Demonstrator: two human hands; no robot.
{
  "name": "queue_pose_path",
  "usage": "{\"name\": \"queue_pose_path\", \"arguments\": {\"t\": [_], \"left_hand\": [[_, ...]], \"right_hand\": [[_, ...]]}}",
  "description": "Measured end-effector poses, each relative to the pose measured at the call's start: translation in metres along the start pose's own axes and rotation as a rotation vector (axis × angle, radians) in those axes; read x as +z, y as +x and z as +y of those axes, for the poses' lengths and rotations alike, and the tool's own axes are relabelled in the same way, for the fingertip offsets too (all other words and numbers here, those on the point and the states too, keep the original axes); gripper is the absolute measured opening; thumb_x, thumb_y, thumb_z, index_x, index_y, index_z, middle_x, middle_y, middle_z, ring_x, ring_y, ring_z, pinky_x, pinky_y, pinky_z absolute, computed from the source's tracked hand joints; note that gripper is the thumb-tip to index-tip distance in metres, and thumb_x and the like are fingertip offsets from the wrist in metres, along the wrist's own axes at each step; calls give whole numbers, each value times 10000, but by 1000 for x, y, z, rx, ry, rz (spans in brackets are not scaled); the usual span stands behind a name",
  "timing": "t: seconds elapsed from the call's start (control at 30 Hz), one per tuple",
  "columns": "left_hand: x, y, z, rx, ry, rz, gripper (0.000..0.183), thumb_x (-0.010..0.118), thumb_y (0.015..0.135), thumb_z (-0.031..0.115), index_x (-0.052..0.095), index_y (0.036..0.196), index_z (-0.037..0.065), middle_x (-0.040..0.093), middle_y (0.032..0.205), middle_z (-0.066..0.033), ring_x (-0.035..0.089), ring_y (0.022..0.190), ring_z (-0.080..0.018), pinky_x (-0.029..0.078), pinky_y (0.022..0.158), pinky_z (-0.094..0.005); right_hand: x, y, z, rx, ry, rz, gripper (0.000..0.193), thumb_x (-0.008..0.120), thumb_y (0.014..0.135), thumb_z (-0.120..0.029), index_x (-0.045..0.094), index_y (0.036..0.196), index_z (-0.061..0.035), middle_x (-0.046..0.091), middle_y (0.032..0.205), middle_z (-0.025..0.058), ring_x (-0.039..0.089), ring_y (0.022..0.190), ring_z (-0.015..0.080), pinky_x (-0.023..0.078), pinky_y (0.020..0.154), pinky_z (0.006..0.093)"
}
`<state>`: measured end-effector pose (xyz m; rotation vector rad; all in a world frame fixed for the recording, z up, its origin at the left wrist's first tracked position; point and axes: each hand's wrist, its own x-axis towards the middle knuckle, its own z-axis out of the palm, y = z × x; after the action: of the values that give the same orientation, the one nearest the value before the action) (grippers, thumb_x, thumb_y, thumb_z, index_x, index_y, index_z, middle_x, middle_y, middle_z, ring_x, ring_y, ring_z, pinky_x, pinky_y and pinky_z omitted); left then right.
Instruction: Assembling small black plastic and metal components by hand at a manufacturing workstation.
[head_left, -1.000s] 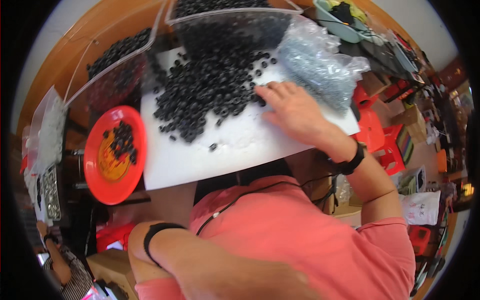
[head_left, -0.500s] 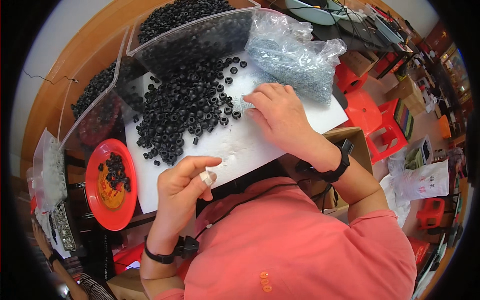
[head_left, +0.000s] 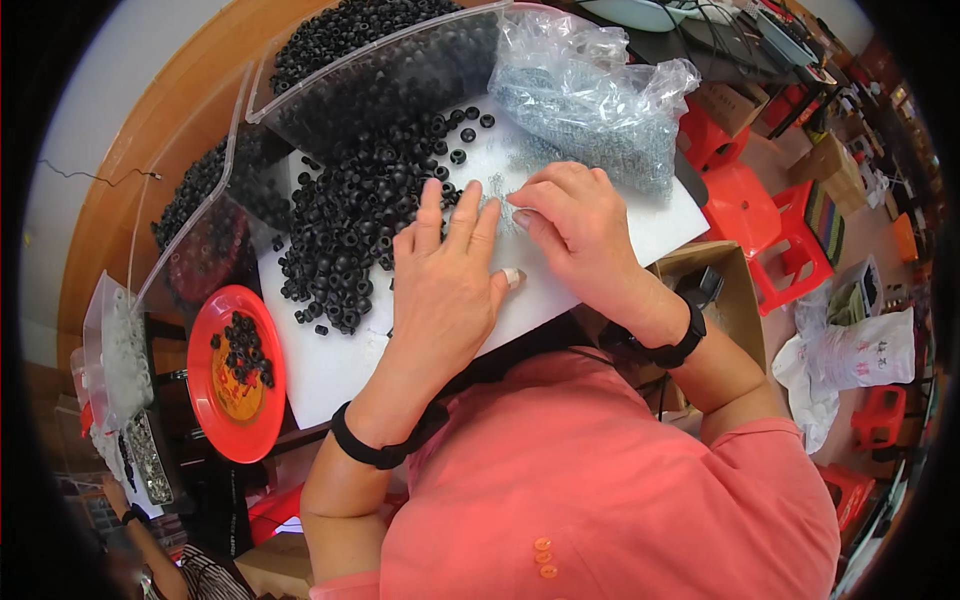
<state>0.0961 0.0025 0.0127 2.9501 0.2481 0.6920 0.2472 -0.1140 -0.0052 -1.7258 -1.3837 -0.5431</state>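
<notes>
My left hand lies palm down with fingers stretched out over the right edge of a heap of small black round plastic parts with holes. Its thumb wears a white wrap. Beside it, my right hand has thumb and fingertips drawn together over the board; anything between them is too small to make out. Tiny silvery pieces are scattered near its fingertips. Behind them lies a clear plastic bag filled with many such small grey pieces. Everything rests on a white board.
Clear bins of black parts stand behind and left. A red plate holds several black parts. Red stools and an open cardboard box stand at the right. Another person's arm shows at the lower left.
My left hand has moved right and away from me, from the board's front edge to the heap, its fingers straightening. My right hand stays near the silvery pieces, its fingertips drawn closer together.
</notes>
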Motion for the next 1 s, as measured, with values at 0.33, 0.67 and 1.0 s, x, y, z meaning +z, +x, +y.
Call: {"name": "queue_pose_path", "arguments": {"t": [0.33, 0.67, 1.0], "left_hand": [[-19, -33, -11, 101, 54, -158, 442, 671, 900, 210, 627, 1303, 34, 527, 1471, -112, 377, 1432, -364, 325, 1084, -490], [-29, -40, -13, 99, -93, 32, 316, 682, 870, 76, 688, 1183, 37, 665, 1181, -123, 530, 1254, -358, 409, 997, -443], [-66, -107, -67, -438, -211, 390, 302, 689, 804, -71, 701, 1086, 33, 603, 865, -46, 552, 856, -193, 448, 794, -313]], "right_hand": [[-11, -20, 5, -125, -185, -72, 102, 680, 720, -39, 646, 813, -63, 581, 825, 86, 582, 877, 284, 399, 729, 414], [11, -16, -5, -254, -249, -131, 75, 644, 701, -145, 623, 740, -84, 557, 825, 78, 563, 847, 273, 407, 718, 412], [-2, 1, -20, -394, -308, -408, 78, 632, 721, -120, 616, 731, -44, 565, 802, 96, 557, 834, 265, 416, 732, 385]]}}
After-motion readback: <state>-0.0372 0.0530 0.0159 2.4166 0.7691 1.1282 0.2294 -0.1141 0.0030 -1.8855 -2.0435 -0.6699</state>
